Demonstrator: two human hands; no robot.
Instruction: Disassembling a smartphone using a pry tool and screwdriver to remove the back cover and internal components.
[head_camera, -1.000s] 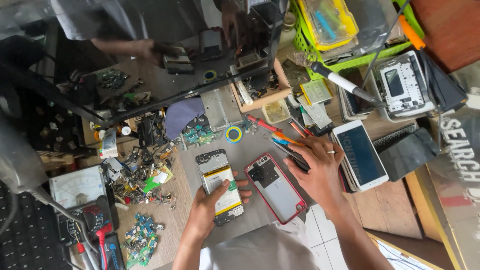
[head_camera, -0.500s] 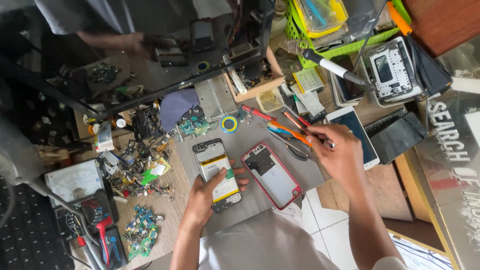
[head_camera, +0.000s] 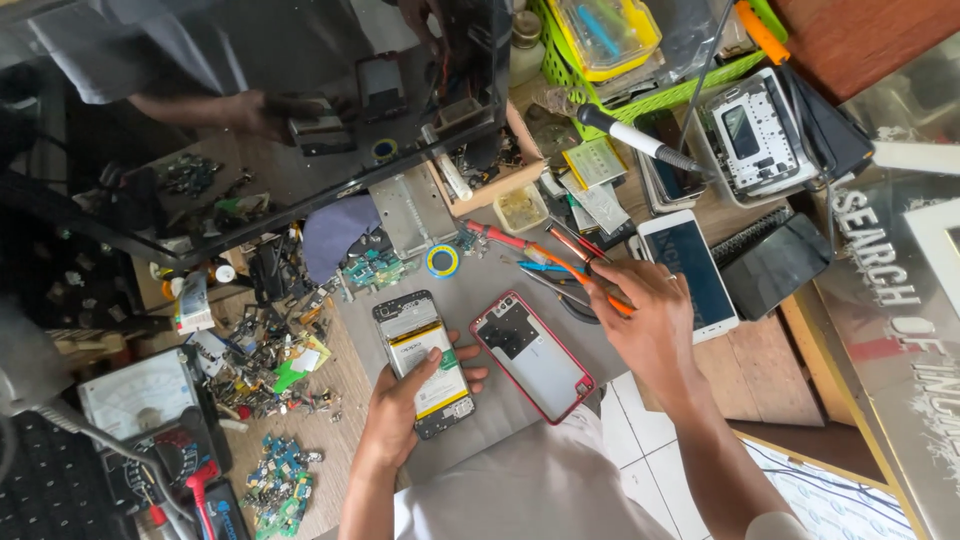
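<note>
Opened, the phone (head_camera: 425, 364) shows its yellow-edged battery under the left hand (head_camera: 400, 410).

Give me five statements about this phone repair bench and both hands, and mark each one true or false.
1. The left hand holds an opened phone with its yellow-edged battery exposed. True.
2. The right hand rests flat on the white-screened phone. False: it is at the orange-handled tool lying among other tools; that phone lies beside it, untouched.
3. A red-rimmed back cover lies between the two hands. True.
4. The roll of tape sits inside the green basket. False: it lies on the grey mat, above the opened phone.
5. An analogue meter lies at the left of the bench. True.
</note>
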